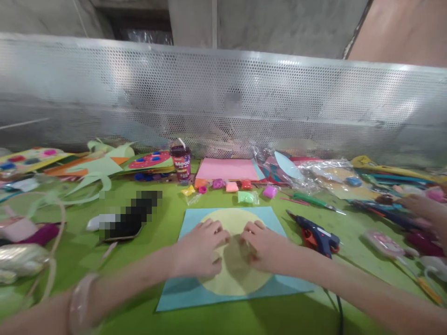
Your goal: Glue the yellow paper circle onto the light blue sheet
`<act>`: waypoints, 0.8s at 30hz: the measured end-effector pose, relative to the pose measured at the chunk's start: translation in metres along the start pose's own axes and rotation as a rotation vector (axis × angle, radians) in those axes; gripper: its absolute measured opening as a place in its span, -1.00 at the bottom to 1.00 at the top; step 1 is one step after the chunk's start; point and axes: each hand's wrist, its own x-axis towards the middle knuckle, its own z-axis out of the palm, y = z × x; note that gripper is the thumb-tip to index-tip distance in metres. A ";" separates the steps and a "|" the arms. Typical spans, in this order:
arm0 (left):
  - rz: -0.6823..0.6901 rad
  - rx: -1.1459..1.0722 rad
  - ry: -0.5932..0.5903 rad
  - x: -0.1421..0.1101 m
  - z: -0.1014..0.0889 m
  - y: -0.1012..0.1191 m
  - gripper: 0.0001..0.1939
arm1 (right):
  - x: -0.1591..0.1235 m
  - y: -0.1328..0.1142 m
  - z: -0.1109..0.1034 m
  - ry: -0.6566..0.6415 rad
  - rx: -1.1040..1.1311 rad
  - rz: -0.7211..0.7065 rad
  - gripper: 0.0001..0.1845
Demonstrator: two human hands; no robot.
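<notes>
A pale yellow paper circle (237, 279) lies on a light blue sheet (176, 293) in front of me. My left hand (202, 246) rests on the left part of the circle, its fingers curved and apart. On the right part sits my right hand (265, 244), with fingers bent, spread and touching the paper. Neither hand holds anything that I can see. A dark blue glue gun (319, 236) with an orange trigger lies just right of the blue sheet.
Left of the sheet lies a partly blurred-out dark phone (125, 228). Small coloured clay packs (246, 184) and a purple drink cup (181, 165) line the back, beside pink sheets (226, 169). Green-handled scissors (310, 200) lie right. Another person's hand (424, 207) reaches in at far right.
</notes>
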 end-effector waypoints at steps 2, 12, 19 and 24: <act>-0.028 -0.010 0.010 -0.003 0.003 0.000 -0.67 | -0.002 -0.001 0.003 0.043 -0.004 0.018 -0.75; -0.064 -0.021 0.062 -0.010 0.003 0.001 -0.69 | -0.012 -0.005 0.016 0.145 -0.100 0.067 -0.70; -0.112 0.006 0.092 -0.022 0.009 -0.001 -0.49 | -0.029 -0.002 0.011 0.149 -0.060 0.110 -0.72; -0.036 0.067 -0.042 -0.026 0.016 0.004 -0.38 | -0.038 -0.001 0.016 0.149 -0.073 0.108 -0.68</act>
